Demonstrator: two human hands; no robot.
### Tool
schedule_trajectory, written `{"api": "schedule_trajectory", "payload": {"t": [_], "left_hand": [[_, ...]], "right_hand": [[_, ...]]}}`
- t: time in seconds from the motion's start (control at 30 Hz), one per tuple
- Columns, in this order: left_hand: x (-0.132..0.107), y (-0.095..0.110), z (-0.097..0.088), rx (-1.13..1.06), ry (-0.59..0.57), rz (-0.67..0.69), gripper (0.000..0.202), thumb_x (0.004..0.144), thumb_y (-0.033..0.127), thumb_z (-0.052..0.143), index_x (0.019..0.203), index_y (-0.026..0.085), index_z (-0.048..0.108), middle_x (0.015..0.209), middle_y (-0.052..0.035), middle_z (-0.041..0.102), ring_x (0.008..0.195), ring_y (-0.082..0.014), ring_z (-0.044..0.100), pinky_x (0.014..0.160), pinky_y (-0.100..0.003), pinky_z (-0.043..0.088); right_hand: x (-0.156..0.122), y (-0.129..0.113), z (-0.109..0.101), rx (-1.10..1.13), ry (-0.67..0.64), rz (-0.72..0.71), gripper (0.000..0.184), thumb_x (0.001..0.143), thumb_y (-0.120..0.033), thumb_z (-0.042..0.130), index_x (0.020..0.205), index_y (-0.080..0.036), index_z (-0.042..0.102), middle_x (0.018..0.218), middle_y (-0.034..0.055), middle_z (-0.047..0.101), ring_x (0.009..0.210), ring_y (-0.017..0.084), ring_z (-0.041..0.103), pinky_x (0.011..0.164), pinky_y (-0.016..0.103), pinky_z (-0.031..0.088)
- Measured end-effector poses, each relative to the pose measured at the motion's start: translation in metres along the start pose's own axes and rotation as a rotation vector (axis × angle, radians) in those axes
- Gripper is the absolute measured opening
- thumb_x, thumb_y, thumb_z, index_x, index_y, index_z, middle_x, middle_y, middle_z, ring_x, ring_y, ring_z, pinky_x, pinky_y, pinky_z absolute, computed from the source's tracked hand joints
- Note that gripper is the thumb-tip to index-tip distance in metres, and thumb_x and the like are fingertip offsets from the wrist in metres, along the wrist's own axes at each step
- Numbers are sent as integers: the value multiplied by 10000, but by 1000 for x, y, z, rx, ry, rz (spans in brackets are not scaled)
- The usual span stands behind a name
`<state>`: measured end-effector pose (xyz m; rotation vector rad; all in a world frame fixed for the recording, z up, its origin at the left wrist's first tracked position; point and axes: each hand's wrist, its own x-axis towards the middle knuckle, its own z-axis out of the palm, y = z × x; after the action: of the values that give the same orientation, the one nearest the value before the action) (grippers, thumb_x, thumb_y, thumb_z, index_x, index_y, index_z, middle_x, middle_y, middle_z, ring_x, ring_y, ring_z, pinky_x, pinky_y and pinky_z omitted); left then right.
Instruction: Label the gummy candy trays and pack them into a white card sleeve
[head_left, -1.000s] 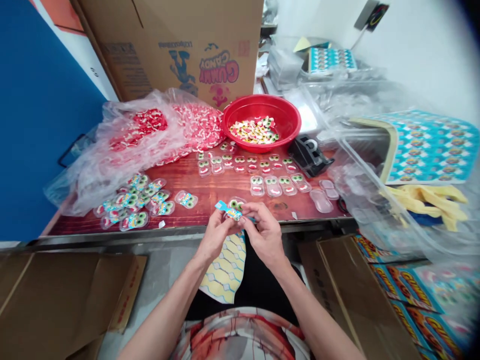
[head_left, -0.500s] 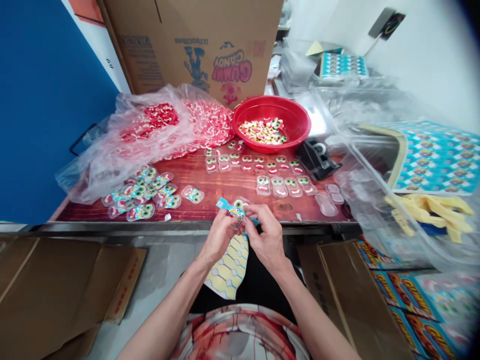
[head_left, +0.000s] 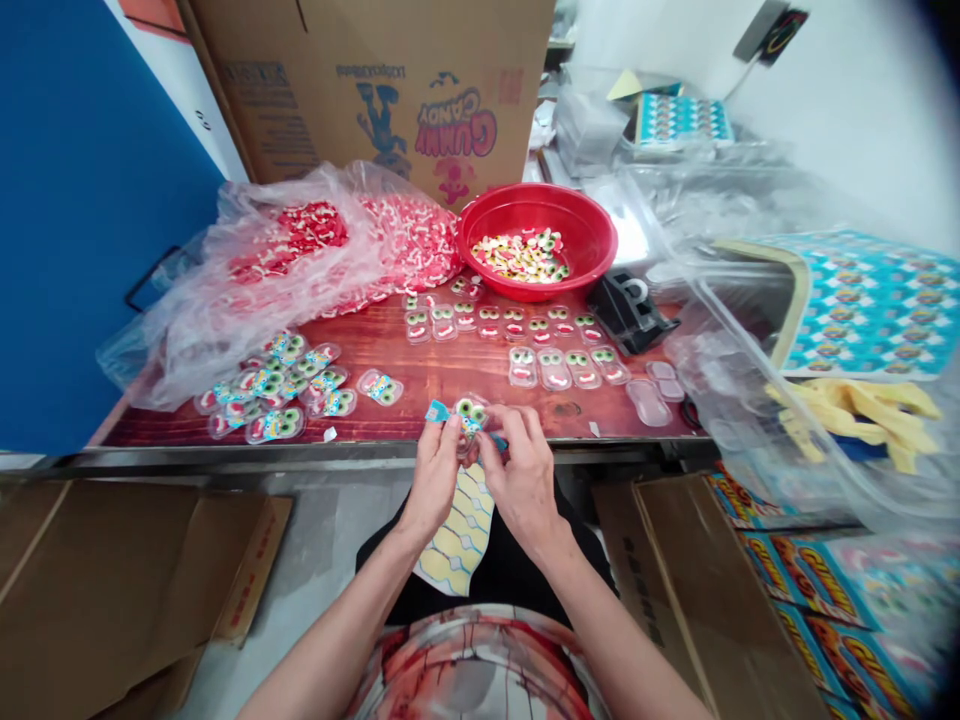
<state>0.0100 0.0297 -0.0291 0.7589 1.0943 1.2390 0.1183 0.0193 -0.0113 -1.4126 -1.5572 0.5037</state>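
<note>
Just past the table's front edge, my left hand [head_left: 433, 480] is closed on a small clear candy pack [head_left: 472, 409] with green gummy eyes in it. A blue label [head_left: 437, 411] lies across the pack, its left end sticking out above my left thumb. The fingers of my right hand [head_left: 524, 478] pinch the pack's right side, where another bit of the blue label shows. Part of the pack is hidden behind my fingers. Below my hands, a yellow sticker sheet [head_left: 461, 535] with empty outlines rests on my lap.
Labelled packs [head_left: 277, 390] are heaped at the left. Unlabelled filled packs [head_left: 555, 368] stand in rows near a red basin [head_left: 538, 290] of gummies. Behind lie a plastic bag [head_left: 300, 260] of red-and-white gummies and a cardboard box [head_left: 315, 90]. A clear bin [head_left: 720, 320] stands at right.
The label's left end now lies lower and closer to the pack, and less of it sticks out. Both hands stay on the pack; the whole view has shifted slightly.
</note>
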Motion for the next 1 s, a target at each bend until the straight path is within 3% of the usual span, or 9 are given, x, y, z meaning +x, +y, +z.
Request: {"api": "schedule_trajectory", "payload": {"t": [0.13, 0.2, 0.3, 0.4, 0.53, 0.73, 0.87, 1.0], "left_hand": [[-4, 8, 1, 148, 126, 121, 333, 925, 523, 612, 888, 195, 568, 775, 13, 564, 658, -103, 529, 619, -232, 451], [-2, 13, -1, 109, 128, 144, 346, 934, 537, 590, 857, 203, 548, 721, 25, 547, 617, -101, 524, 599, -235, 437], [3, 16, -6, -9, 101, 97, 337, 912, 529, 631, 857, 209, 539, 707, 36, 546, 598, -95, 536, 593, -234, 432], [4, 15, -6, -110, 76, 47, 325, 887, 488, 681, 833, 202, 537, 703, 44, 545, 593, -84, 523, 593, -228, 430], [-1, 22, -2, -260, 31, -22, 359, 831, 436, 758, 752, 179, 519, 662, 49, 515, 563, -68, 495, 562, -212, 415], [-7, 36, -12, -435, -193, -387, 349, 722, 321, 866, 746, 135, 571, 644, 36, 536, 476, -25, 443, 470, -164, 346], [-12, 41, -18, -498, -269, -421, 309, 672, 204, 877, 816, 131, 612, 620, 59, 534, 404, 21, 370, 430, -124, 306], [-16, 50, -20, -484, -335, -421, 333, 705, 196, 846, 955, 176, 626, 626, 85, 513, 356, 35, 309, 376, -106, 226]], "right_hand": [[1, 14, -5, 176, 42, 263, 335, 810, -310, 750, 1114, -233, 631, 1114, 74, 617, 874, 202, 648, 659, 315, 559], [1, 24, -11, 324, 57, 392, 380, 759, -377, 803, 1063, -221, 637, 1063, 61, 632, 808, 182, 627, 556, 271, 511], [-2, 29, -15, 587, -16, 491, 290, 801, -418, 774, 968, -212, 655, 916, 28, 653, 745, 152, 592, 497, 226, 453], [-5, 20, -7, 721, -88, 481, 245, 803, -393, 786, 922, -207, 680, 810, 2, 670, 694, 127, 580, 568, 232, 476], [-4, 10, 6, 765, -51, 453, 209, 820, -379, 774, 805, -196, 674, 690, -21, 655, 633, 117, 577, 645, 264, 501], [1, 3, 3, 775, -107, 426, 209, 750, -359, 830, 780, -205, 691, 745, -4, 709, 677, 147, 651, 684, 294, 537], [3, -14, 1, 754, -129, 396, 162, 755, -295, 806, 822, -208, 687, 751, -14, 668, 673, 135, 633, 659, 278, 532], [5, -26, 2, 744, -88, 397, 437, 642, -204, 864, 984, -247, 595, 811, -58, 584, 661, 98, 559, 609, 231, 499]]}}
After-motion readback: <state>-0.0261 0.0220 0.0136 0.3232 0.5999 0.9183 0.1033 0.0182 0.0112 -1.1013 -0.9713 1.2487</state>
